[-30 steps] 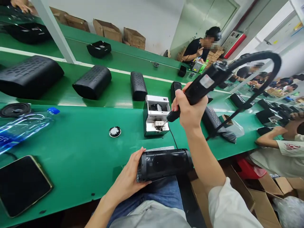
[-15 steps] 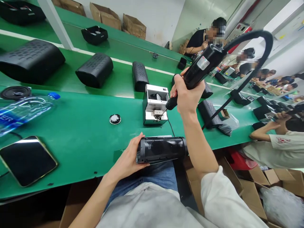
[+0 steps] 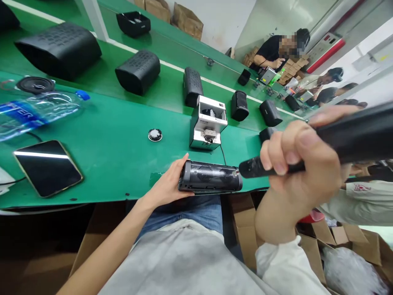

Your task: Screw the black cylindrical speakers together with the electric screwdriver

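Note:
A black speaker [image 3: 211, 176] with a perforated front lies lengthwise at the front edge of the green bench. Around its left end is my left hand [image 3: 170, 182], thumb on top and fingers below. My right hand [image 3: 307, 164] grips a black electric screwdriver [image 3: 362, 133], held nearly level. The tip of the screwdriver meets the speaker's right end; whether a screw sits there is too small to tell. Just behind the speaker stands a white-and-black screw feeder [image 3: 208, 125]. Left of the feeder lies a small round part [image 3: 155, 135] with a pale centre.
On the left lie a phone [image 3: 49, 168], a water bottle [image 3: 39, 110] and a round speaker driver [image 3: 35, 85]. Several black speaker housings [image 3: 138, 71] stand along the green belt behind. Cardboard boxes [image 3: 245, 221] are below the bench at right. Co-workers [image 3: 272, 51] sit farther along the line.
My right hand has brought the screwdriver down from the screw feeder to the speaker's right end, tilting it nearly level. My left hand keeps its hold. The camera view has shifted.

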Demonstrator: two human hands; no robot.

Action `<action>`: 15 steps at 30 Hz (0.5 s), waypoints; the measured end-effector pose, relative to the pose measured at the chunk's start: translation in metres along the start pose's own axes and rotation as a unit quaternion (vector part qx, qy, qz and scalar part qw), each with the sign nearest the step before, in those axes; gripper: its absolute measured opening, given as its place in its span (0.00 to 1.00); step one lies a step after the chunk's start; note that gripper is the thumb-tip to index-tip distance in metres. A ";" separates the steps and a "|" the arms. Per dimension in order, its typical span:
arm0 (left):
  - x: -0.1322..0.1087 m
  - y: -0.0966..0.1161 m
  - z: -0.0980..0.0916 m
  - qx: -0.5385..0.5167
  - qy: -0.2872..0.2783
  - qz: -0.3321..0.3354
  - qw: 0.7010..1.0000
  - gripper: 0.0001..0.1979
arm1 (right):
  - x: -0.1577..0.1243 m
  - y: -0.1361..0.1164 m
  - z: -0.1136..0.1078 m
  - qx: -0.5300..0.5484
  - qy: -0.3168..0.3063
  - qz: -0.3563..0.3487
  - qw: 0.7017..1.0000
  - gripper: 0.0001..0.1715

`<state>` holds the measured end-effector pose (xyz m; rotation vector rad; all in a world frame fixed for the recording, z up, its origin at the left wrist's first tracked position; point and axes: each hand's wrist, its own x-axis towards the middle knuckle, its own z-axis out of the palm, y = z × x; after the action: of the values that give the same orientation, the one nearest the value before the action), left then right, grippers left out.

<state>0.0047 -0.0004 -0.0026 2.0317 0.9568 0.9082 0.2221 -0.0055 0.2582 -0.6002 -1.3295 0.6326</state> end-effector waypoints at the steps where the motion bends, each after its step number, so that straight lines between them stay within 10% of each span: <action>1: 0.000 0.000 0.000 0.002 0.002 0.001 1.000 0.72 | -0.009 -0.007 0.001 0.000 -0.001 0.013 1.000 0.15; 15: -0.010 -0.007 0.012 0.054 0.031 -0.008 0.998 0.69 | -0.079 0.022 -0.016 -0.078 -0.091 0.113 0.986 0.15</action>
<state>0.0072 -0.0091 -0.0176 2.0937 1.0763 0.9321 0.2258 -0.0480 0.1864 -0.8462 -1.5039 0.7871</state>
